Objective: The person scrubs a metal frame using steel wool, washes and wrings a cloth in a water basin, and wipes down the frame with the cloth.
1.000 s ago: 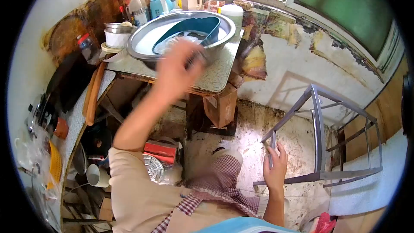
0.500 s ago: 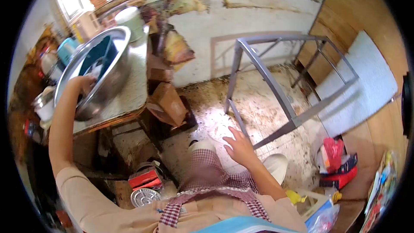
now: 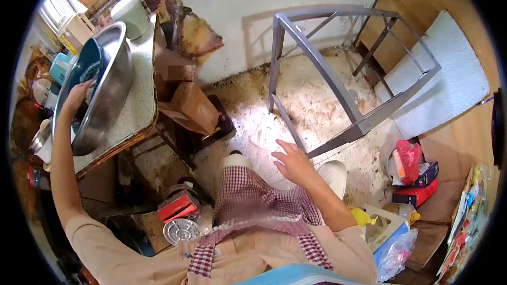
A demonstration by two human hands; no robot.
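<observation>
A large metal basin (image 3: 113, 95) stands on the table at the left, with a teal basin (image 3: 88, 55) tilted inside it. My left hand (image 3: 80, 95) reaches into the metal basin, its fingers bent against the inside of the teal basin. What those fingers hold is too small and shadowed to make out. My right hand (image 3: 294, 163) hangs in the air above my right leg, fingers spread, with nothing in it. Beyond it stands a grey metal frame (image 3: 343, 92) with legs, apart from the hand.
The table (image 3: 138, 76) carries a lidded pale bucket (image 3: 130, 17) at its far end. Cardboard boxes (image 3: 190, 106) sit beside the table. A white foam board (image 3: 438, 84) leans on the right wall. Red packages (image 3: 414, 192) and a clear plastic bag (image 3: 396, 256) lie at right.
The view has shifted, so the room's things sit higher and farther left. The teal basin is tilted differently around my left hand. My right hand keeps its spread shape.
</observation>
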